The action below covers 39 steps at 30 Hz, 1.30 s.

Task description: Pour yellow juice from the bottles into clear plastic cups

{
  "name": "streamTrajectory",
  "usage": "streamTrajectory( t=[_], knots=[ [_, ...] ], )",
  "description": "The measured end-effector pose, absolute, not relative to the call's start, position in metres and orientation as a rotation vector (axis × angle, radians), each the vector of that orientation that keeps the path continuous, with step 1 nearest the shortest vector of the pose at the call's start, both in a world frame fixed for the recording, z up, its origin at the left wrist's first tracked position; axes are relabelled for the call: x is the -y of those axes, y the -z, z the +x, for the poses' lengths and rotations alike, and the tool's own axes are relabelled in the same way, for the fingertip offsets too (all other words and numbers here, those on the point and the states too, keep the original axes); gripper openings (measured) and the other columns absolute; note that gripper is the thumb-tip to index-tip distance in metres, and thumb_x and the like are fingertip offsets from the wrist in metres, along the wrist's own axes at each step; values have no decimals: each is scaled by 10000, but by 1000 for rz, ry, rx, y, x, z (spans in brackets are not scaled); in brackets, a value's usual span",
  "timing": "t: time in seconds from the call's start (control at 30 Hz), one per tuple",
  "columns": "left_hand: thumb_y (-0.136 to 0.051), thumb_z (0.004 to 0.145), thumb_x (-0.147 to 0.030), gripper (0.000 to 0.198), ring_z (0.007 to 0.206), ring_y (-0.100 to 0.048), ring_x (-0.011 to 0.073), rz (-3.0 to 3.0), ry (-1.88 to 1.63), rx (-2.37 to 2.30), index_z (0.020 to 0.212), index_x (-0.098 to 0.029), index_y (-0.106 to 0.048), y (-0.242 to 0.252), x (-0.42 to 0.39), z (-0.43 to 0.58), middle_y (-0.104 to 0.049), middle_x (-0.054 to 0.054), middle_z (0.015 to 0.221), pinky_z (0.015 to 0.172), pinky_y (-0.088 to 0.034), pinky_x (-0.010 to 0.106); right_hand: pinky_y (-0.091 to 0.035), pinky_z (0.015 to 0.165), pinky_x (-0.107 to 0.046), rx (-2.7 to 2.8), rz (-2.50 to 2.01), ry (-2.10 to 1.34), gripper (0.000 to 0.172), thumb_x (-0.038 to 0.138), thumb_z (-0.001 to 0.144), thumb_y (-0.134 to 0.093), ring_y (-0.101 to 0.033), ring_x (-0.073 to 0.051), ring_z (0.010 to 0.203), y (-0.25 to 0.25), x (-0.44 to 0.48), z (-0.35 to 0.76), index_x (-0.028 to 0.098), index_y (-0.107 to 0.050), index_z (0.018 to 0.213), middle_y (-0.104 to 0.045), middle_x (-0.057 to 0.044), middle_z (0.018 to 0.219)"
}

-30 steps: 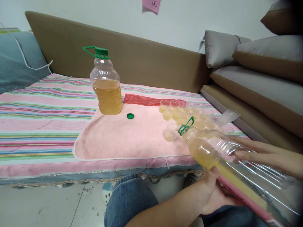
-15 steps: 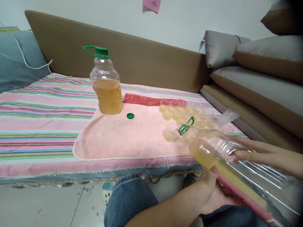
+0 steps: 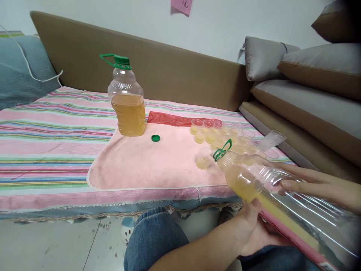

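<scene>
A large clear plastic bottle (image 3: 296,210) with pale yellow liquid lies tilted across the right side. Its uncapped mouth, ringed by a green handle (image 3: 225,146), points left and slightly up, at the rim of a clear plastic cup (image 3: 202,162) holding some of the liquid. My left hand (image 3: 255,229) supports the bottle from below, thumb against its side. From above, my right hand (image 3: 296,178) grips the bottle, its fingers lying over the top. Behind the bottle stand several clear cups (image 3: 209,137) with yellow liquid, partly hidden.
A capped bottle (image 3: 131,116) of amber liquid stands upright at centre left. Close to it lies a green cap (image 3: 155,138). A red plastic bag (image 3: 175,119) and a stack of cups (image 3: 272,140) are farther back. Cushions (image 3: 316,101) pile up at right.
Almost nothing differs. The view has shifted very slightly; both hands and the tilted bottle keep their place at the cup.
</scene>
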<state>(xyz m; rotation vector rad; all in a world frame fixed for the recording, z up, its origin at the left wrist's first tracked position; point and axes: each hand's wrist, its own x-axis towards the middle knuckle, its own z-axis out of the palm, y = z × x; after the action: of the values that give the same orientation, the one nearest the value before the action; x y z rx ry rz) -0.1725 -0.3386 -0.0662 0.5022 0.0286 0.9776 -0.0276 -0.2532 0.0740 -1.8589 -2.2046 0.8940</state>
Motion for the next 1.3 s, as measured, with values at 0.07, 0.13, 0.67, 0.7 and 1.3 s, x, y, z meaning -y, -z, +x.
streamTrajectory(
  t=[0.07,0.13,0.67,0.7,1.3],
  knots=[
    [-668,464,-866,1240,1417,-283,493,512,-979,-19,1467,-189,-394,67,338,-172,-377,216,1531,1078,-128,771,-418,1103,-348,2221,-1850,-1031,702,572,747,-686,-397,-290,1410,-71,251,-23,371,-528,1401,-441,30,1531],
    [-678,461,-860,1232,1417,-287,490,512,-974,-10,1462,-199,-397,67,338,-172,-380,212,1529,1076,-124,772,-351,1149,-386,2220,-1862,-1083,737,565,764,-673,-333,-290,1445,-69,249,-17,372,-465,1445,-387,38,1564],
    [-670,439,-874,1216,1402,-303,498,521,-971,-5,1420,-195,-440,70,337,-171,-389,231,1509,1068,-123,782,-361,1141,-395,2193,-1844,-1072,702,547,755,-691,-340,-318,1435,-70,251,-19,376,-514,1412,-420,18,1547],
    [-670,434,-876,1219,1405,-297,500,523,-969,-6,1422,-200,-438,70,336,-171,-381,229,1516,1066,-122,783,-356,1143,-397,2195,-1845,-1071,703,547,753,-692,-339,-318,1435,-70,251,-19,376,-515,1411,-418,19,1548],
    [-679,405,-878,1234,1400,-296,518,513,-980,-19,1408,-196,-453,71,336,-170,-387,245,1511,1052,-123,799,-430,1090,-340,2204,-1840,-1071,664,520,773,-688,-361,-297,1426,-69,250,-20,405,-515,1403,-421,27,1545]
  ],
)
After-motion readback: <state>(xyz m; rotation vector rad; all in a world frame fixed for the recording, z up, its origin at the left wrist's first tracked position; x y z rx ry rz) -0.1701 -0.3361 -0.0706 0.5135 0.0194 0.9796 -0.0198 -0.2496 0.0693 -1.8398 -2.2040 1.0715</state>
